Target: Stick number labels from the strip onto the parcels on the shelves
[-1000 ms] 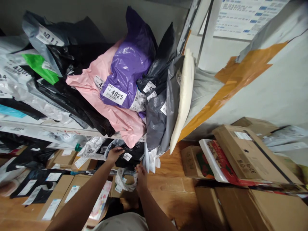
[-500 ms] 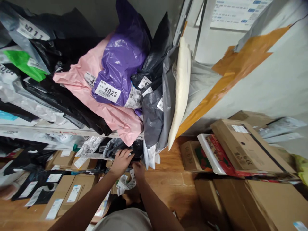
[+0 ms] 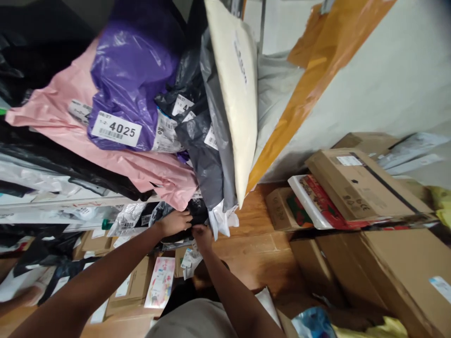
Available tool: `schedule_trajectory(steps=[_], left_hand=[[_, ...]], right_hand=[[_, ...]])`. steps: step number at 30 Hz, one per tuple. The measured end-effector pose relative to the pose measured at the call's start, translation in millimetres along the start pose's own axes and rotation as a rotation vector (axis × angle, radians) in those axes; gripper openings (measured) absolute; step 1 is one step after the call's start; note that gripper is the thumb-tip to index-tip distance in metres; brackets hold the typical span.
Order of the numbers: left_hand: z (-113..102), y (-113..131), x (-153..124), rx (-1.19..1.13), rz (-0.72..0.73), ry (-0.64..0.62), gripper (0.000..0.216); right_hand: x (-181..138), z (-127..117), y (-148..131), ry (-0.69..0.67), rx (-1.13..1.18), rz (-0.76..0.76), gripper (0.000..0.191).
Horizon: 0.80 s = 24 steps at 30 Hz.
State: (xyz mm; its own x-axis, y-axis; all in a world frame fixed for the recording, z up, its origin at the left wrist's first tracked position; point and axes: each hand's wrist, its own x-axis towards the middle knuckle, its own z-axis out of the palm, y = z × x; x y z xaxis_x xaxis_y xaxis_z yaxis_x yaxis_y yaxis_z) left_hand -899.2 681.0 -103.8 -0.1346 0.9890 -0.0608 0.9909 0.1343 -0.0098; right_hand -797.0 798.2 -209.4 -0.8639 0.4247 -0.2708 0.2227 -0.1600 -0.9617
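My left hand (image 3: pixel 176 222) rests on a black plastic mailer bag (image 3: pixel 198 211) on the lower shelf, its fingers bent over the plastic. Close beside it, my right hand (image 3: pixel 202 237) pinches the near edge of that bag. A strip of white printed labels (image 3: pixel 190 260) hangs just under my right hand; what it hangs from is hidden. Left of my hands lies a clear-white parcel marked 4006 (image 3: pixel 128 220). Above them a pink mailer bag (image 3: pixel 172 180) droops over the shelf edge, with a purple bag labelled 4025 (image 3: pixel 130 84) on top.
A cream padded envelope (image 3: pixel 237 94) and grey bags stand at the upper shelf's right end, beside orange tape (image 3: pixel 303 89). Cardboard boxes (image 3: pixel 366 188) are stacked on the right. More boxes and a pink-white printed packet (image 3: pixel 160 281) lie below on the wooden floor (image 3: pixel 250 234).
The view has shifted right and closer to the shelf. Both hands stay at the black bag; my left hand lies flatter across it. The label strip hangs slightly differently.
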Motion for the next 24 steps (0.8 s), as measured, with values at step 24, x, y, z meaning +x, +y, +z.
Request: schedule_trajectory(steps=[24], left_hand=[[1.3,-26.7,12.3,0.008,0.285,-0.078,0.01]], right_hand=[[26.0,-9.3,-6.1,-0.242,-0.493,-0.589,0.023]])
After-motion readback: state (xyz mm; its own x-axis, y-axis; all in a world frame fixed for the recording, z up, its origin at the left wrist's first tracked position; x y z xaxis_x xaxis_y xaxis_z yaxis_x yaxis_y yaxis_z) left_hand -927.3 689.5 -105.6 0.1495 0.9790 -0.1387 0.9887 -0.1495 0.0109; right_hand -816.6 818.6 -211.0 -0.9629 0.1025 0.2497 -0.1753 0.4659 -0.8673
